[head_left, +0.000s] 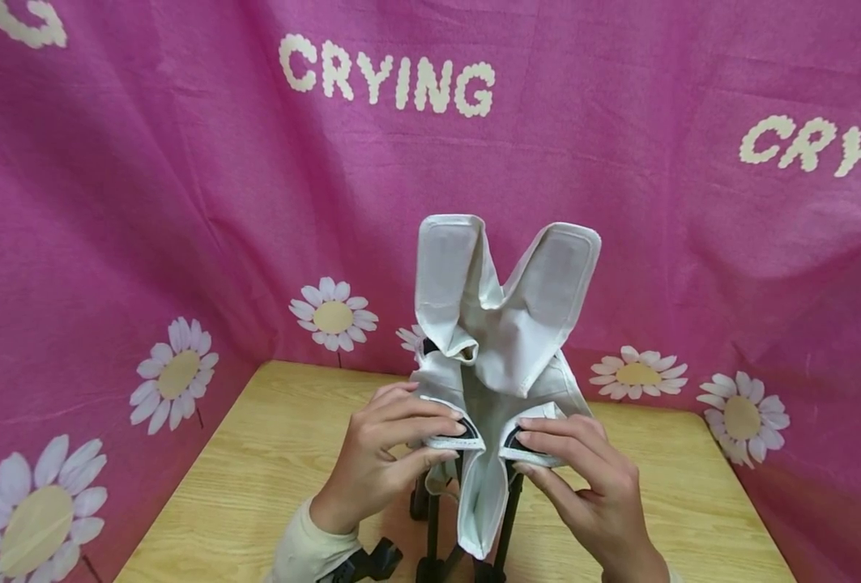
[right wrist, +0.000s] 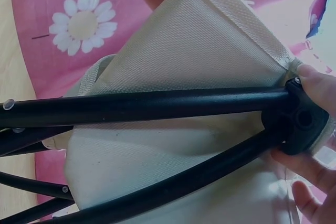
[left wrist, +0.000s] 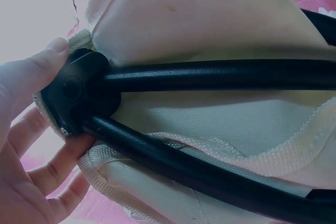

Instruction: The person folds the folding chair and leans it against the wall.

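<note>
A folding chair with an off-white fabric seat [head_left: 525,340] and black tubular legs [head_left: 433,518] stands in front of me, two fabric flaps rising at its far side. My left hand [head_left: 379,441] pinches the near left fabric corner, thumb below and fingers on top. That corner fits over a black plastic joint [left wrist: 71,87] where two tubes meet, as the left wrist view shows. On the other side, my right hand [head_left: 583,470] grips the near right corner around a matching black joint [right wrist: 302,119]. Between the hands the fabric sags into a fold.
Under the chair lies a light wood tabletop [head_left: 291,429]. Pink cloth [head_left: 372,186] with daisies and pale lettering hangs close behind it and along both sides. A black wrist mount [head_left: 381,559] sticks out by my left sleeve.
</note>
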A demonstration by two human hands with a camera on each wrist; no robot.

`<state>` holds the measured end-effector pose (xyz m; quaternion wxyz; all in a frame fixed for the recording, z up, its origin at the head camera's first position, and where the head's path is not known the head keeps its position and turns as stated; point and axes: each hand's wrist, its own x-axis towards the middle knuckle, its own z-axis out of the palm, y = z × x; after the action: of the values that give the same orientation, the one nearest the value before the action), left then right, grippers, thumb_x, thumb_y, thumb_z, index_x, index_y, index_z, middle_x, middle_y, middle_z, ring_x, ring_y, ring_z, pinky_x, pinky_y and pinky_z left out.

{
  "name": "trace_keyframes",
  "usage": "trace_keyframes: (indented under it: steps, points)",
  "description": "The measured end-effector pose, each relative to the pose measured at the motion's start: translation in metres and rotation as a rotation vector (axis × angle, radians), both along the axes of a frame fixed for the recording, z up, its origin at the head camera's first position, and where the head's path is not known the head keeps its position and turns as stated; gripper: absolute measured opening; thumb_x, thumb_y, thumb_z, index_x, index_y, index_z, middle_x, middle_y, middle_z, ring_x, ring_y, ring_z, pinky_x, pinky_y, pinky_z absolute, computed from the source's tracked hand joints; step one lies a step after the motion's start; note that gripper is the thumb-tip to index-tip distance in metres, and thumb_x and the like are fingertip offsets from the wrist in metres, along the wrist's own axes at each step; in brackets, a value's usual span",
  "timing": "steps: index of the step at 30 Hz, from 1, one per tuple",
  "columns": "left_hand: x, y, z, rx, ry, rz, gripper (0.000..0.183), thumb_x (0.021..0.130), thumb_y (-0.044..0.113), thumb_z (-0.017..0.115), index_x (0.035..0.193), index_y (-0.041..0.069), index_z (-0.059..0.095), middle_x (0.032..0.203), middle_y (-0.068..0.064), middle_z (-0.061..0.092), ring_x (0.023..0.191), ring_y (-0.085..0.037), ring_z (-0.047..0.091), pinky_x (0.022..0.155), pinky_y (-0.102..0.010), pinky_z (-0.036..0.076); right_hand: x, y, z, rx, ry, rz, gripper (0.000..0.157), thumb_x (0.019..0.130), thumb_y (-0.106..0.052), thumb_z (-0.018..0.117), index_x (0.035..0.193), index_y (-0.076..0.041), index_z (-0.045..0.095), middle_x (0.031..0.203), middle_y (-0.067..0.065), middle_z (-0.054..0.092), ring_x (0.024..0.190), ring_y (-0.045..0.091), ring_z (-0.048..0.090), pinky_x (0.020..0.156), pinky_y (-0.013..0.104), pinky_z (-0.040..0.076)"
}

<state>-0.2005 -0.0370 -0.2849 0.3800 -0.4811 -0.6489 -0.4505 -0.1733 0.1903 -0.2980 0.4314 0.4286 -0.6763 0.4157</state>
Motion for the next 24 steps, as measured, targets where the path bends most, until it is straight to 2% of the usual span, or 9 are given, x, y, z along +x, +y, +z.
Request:
trace_keyframes:
  steps: [6, 15, 19, 24]
  points:
    - [-0.003, 0.0, -0.003, -0.009, -0.022, 0.007, 0.025, 0.065, 0.005, 0.076, 0.09, 0.005, 0.07, 0.09, -0.005, 0.068, 0.082, -0.013, 0.063, 0.088, -0.046, 0.039, -0.001, -0.001, 0.002, -0.004, 0.003, 0.005, 0.026, 0.07, -0.007, 0.076, 0.093, 0.003, 0.068, 0.095, 0.016, 0.065, 0.086, 0.024, 0.055, 0.08, 0.025, 0.037]
    - [-0.014, 0.0, -0.018, -0.017, -0.028, 0.013, 0.026, 0.066, 0.008, 0.077, 0.091, 0.007, 0.071, 0.091, -0.004, 0.068, 0.084, -0.011, 0.062, 0.089, -0.047, 0.039, -0.002, -0.002, 0.002, -0.005, 0.011, -0.002, 0.026, 0.069, -0.007, 0.076, 0.092, 0.003, 0.068, 0.094, 0.015, 0.066, 0.085, 0.023, 0.056, 0.08, 0.025, 0.037]
    - [-0.012, 0.0, -0.016, -0.012, -0.021, 0.01, 0.027, 0.064, 0.007, 0.078, 0.09, 0.007, 0.071, 0.091, -0.004, 0.068, 0.084, -0.011, 0.062, 0.088, -0.047, 0.039, -0.002, -0.002, 0.0, 0.0, 0.006, -0.01, 0.027, 0.069, -0.007, 0.076, 0.093, 0.002, 0.068, 0.094, 0.015, 0.066, 0.086, 0.024, 0.056, 0.081, 0.024, 0.037]
    - [-0.006, -0.001, -0.008, -0.009, -0.03, 0.011, 0.026, 0.065, 0.006, 0.077, 0.091, 0.006, 0.07, 0.09, -0.005, 0.068, 0.083, -0.012, 0.063, 0.088, -0.046, 0.039, -0.001, 0.0, 0.001, 0.019, 0.015, -0.031, 0.028, 0.069, -0.008, 0.077, 0.093, 0.003, 0.068, 0.095, 0.015, 0.066, 0.087, 0.025, 0.058, 0.086, 0.028, 0.039]
